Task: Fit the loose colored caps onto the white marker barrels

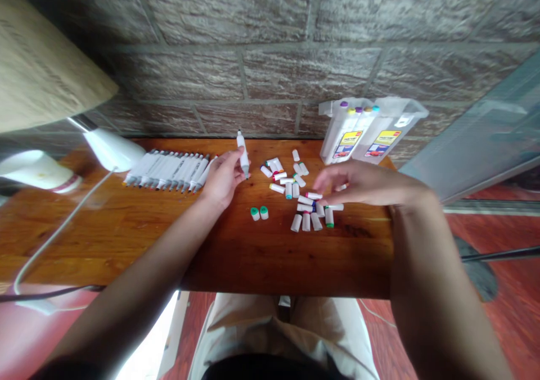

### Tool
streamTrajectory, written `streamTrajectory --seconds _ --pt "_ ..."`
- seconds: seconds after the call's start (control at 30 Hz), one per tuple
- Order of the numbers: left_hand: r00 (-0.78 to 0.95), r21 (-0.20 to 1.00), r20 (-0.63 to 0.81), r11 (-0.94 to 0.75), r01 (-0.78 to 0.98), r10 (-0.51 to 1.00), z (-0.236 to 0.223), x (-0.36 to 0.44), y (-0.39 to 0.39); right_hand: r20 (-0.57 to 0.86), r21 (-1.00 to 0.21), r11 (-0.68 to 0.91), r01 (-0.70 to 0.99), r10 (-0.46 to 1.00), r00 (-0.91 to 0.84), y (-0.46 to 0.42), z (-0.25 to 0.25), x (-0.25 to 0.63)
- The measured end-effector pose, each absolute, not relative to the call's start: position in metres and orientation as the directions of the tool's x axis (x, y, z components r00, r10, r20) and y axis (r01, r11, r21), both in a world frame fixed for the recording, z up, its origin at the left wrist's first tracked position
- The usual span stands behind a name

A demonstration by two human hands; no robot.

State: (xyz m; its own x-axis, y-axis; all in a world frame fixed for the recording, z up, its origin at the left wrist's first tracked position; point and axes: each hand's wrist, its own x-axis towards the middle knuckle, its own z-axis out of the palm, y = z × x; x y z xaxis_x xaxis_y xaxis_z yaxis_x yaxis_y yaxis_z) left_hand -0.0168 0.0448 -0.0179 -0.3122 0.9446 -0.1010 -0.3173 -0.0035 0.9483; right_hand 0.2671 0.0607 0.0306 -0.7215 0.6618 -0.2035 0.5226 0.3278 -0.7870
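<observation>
My left hand (224, 176) is closed around an uncapped marker (242, 149) with a white-and-grey barrel, held upright with bare tips at both ends. Over the right side of a scattered pile of marker caps (306, 221), my right hand (352, 182) hovers with its fingers bent down and apart. No cap can be made out between those fingers, which partly hide the caps beneath. The loose caps are white with coloured ends. Two green-topped caps (259, 213) stand apart from the pile, in front of my left hand.
A row of uncapped markers (169, 169) lies left of my left hand. Behind my right hand stand clear plastic cases (358, 138), one with several capped markers. A lamp (112, 149), its white cable and a tipped paper cup (40, 172) are at left. A stone-patterned wall backs the wooden table (236, 256).
</observation>
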Motion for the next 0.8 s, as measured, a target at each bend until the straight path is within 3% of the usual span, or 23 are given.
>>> streamTrajectory --seconds 0.17,0.37,0.6,0.8 --pt "-0.321 0.948 -0.100 -0.008 -0.319 0.942 -0.018 -0.017 0.045 -0.353 -0.569 0.345 0.746 0.717 -0.601 0.073 0.022 0.289" --pt "-0.314 0.949 -0.095 -0.009 -0.316 0.945 -0.016 -0.017 0.044 -0.467 -0.601 0.323 0.731 0.600 -0.649 0.067 0.018 0.274" --pt "-0.324 0.950 -0.095 -0.012 -0.311 0.941 -0.017 -0.017 0.045 -0.608 -0.539 -0.031 0.842 0.707 -0.363 0.066 0.018 0.268" --pt "-0.312 0.953 -0.077 -0.022 -0.301 0.947 -0.020 -0.017 0.046 -0.546 -0.490 0.053 0.870 0.759 -0.354 0.067 0.020 0.258"
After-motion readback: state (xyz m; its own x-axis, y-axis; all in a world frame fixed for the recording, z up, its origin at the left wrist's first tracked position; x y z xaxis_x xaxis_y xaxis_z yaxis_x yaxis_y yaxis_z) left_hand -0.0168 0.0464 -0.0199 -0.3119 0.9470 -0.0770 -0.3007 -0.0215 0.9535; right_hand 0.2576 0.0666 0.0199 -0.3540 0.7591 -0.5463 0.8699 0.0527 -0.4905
